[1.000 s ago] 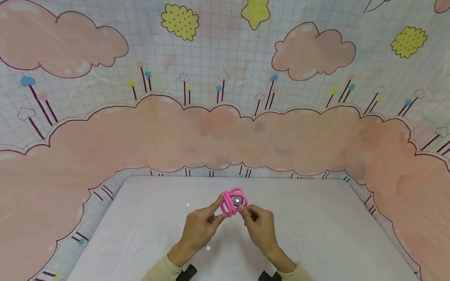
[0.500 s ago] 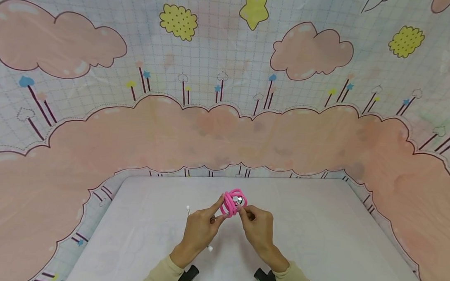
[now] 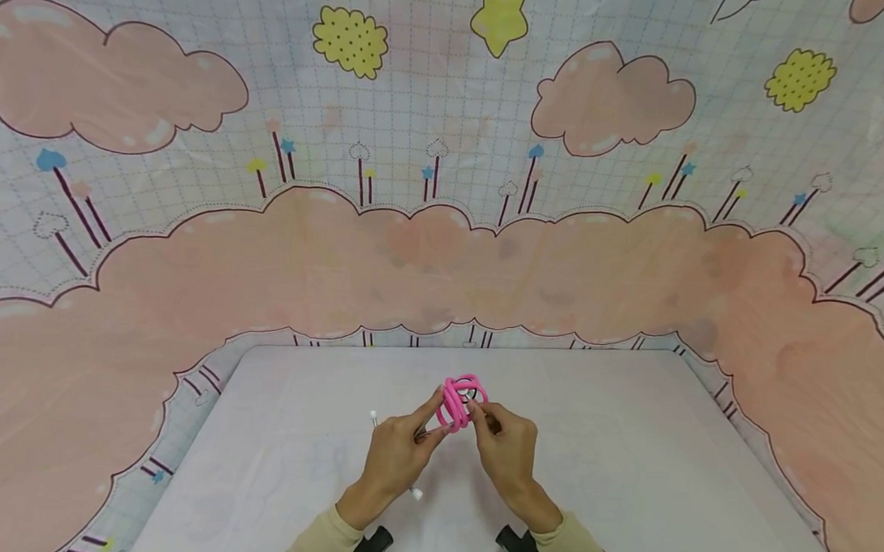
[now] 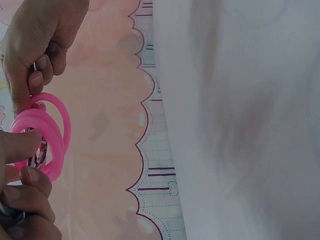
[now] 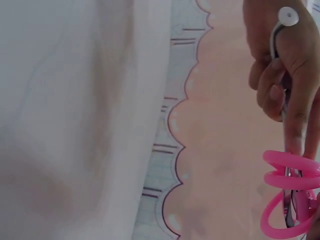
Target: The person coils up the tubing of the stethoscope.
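Observation:
A stethoscope is held up between both hands over the white table. Its pink tubing (image 3: 455,408) is wound in several loops around the metal ear tubes (image 5: 286,112). My left hand (image 3: 395,453) grips the ear tubes, with finger and thumb up against the loops. One white ear tip (image 3: 374,418) sticks out beyond the left hand, the other (image 3: 416,493) below it. The shiny chest piece (image 3: 470,393) sits tilted inside the loops, its dark rim showing. My right hand (image 3: 509,453) pinches at the near side of the chest piece; its fingertips partly cover it.
The white tabletop (image 3: 662,454) spreads around the hands. Behind it hangs a patterned cloth (image 3: 515,270) with clouds and stars. Black wrist cameras (image 3: 372,545) sit under both cuffs.
The chest piece has turned from facing the head camera to a tilted, rim-on pose. Both hands and the stethoscope have shifted slightly lower, the left hand also a little right.

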### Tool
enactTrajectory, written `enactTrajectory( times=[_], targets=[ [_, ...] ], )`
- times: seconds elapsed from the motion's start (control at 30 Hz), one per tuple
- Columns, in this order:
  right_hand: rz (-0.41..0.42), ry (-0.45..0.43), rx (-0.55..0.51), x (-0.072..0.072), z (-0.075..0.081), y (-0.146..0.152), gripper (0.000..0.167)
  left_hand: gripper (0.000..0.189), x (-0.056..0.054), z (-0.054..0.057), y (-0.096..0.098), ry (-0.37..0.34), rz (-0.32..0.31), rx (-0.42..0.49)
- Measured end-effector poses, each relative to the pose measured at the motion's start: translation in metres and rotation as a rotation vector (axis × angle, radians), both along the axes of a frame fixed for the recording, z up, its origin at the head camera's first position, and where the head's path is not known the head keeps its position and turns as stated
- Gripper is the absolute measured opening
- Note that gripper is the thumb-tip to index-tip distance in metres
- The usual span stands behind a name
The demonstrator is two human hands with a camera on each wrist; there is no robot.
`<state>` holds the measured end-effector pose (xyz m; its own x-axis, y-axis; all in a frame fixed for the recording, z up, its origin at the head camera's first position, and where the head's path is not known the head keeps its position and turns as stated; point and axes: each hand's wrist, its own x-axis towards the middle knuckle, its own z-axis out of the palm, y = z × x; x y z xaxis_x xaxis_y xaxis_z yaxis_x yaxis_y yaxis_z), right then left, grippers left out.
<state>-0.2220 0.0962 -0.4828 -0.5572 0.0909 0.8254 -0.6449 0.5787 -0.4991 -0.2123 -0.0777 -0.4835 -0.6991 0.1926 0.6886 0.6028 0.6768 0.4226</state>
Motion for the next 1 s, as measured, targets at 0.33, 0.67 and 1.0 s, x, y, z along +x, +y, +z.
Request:
enactTrajectory(
  times=[0.33, 0.67, 1.0],
  targets=[
    [0.008, 0.074, -0.042, -0.005, -0.002, 0.000, 0.006, 0.057, 0.001, 0.002, 0.000, -0.001, -0.037, 0.028],
    [-0.074, 0.161, 0.112, -0.011, -0.002, 0.008, 0.032, 0.057, 0.006, 0.002, 0.000, -0.065, -0.048, 0.049],
    [-0.110, 0.011, 0.225, -0.010, 0.004, 0.015, 0.025, 0.058, 0.007, -0.001, 0.001, -0.093, -0.080, 0.031]
  ],
)
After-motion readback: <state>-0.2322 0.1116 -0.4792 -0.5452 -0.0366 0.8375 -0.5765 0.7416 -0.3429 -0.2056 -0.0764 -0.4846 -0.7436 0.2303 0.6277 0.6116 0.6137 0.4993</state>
